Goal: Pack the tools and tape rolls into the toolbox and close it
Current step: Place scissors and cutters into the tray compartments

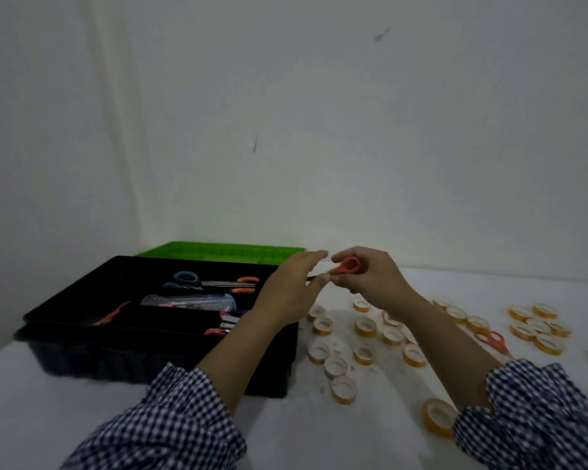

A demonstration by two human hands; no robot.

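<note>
Wall (319,113): pale, matte and plain, with two dark scuffs.
Tabletop (319,435): flat and white, with small crumbs among the rolls.
Toolbox (150,364): a black rectangular plastic box standing open on the left of the tabletop.
Lid (218,251): bright green plastic, thrown back behind the box.
Sleeves (170,418): soft cloth in a fine dark-and-white check, gathered at the cuffs.
Tray contents: blue-handled scissors (184,279) lie beside an orange-handled pair (246,284). A clear, glossy packet (190,301) lies in front of them.
Right hand (370,279): its fingers curl round the smooth loop handle of the orange scissors (348,266), holding them above the toolbox's far right corner.
Left hand (286,293): its fingers are stretched nearly straight, with one tip against the dark blade; whether it pinches the blade cannot be told.
Red scissors (493,339): flat on the tabletop, right of the right forearm.
Tape rolls (365,325): small amber rings with white cores, scattered flat to the right of the toolbox, with a tighter cluster (540,325) further right.
</note>
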